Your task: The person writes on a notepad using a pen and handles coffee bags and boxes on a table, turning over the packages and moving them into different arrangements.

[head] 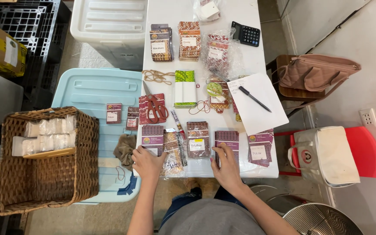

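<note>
Long white table (162,11) in a storeroom, strewn with patterned packets | your left hand (146,163) lay flat, fingers (141,151) spread, pressing the maroon patterned card packet (152,138) at the near edge, gripping nothing | your right hand (227,167) rested with curled fingertips (217,153) on the purple-labelled maroon packet stack (227,141) | red-handled scissors (155,109) lay beyond; woven wicker basket (83,174) stood left.

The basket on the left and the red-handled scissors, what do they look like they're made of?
The basket looks like woven brown wicker or rattan, matte, with a visible weave. The scissors seem to have grey metal blades and smooth red handles, probably plastic.
</note>
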